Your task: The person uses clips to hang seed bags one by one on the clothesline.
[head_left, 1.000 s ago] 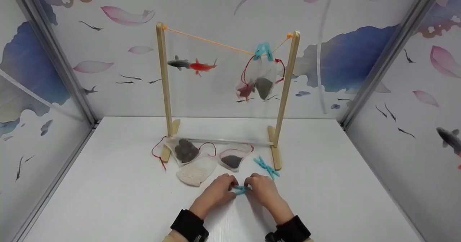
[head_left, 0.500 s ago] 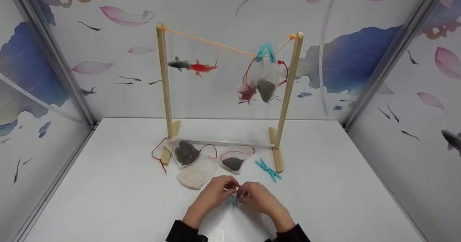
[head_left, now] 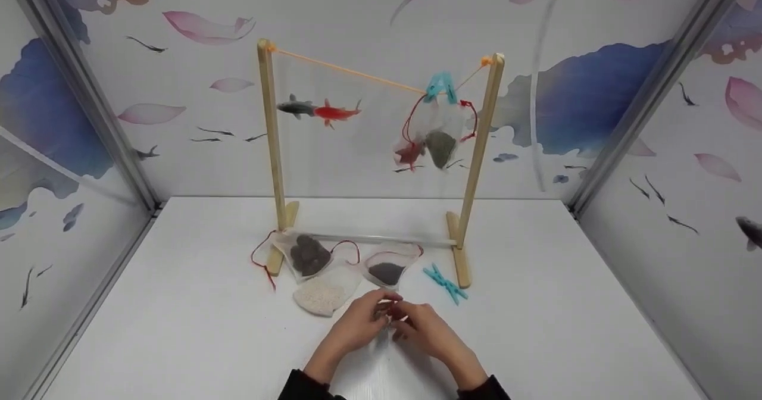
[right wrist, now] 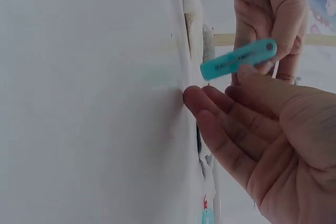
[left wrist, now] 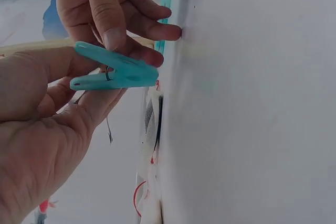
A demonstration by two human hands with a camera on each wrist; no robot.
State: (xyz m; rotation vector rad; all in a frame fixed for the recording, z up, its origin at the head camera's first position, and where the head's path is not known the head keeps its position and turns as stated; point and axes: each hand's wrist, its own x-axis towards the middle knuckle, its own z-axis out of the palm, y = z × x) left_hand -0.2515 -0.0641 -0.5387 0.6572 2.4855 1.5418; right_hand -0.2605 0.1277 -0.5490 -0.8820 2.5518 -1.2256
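White panels [head_left: 357,168] printed with pink petals, fish and blue ink washes enclose a smooth white worktop [head_left: 536,328], with grey metal posts [head_left: 655,90] at its far corners. On it stands a wooden frame [head_left: 272,126], an orange cord [head_left: 351,69] strung between its uprights; blue clips [head_left: 440,87] fasten hanging pouches [head_left: 440,148] near the cord's right end. Pouches of stones [head_left: 312,255], pale grains [head_left: 321,297] and dark grains [head_left: 386,273] lie before the frame. Near the front middle, close above the surface, a teal clothespin [left wrist: 128,73] sits between both hands: the left hand [head_left: 356,322] pinches its handle end, the right hand [head_left: 425,327] grips it with thumb and finger, remaining fingers loosely extended.
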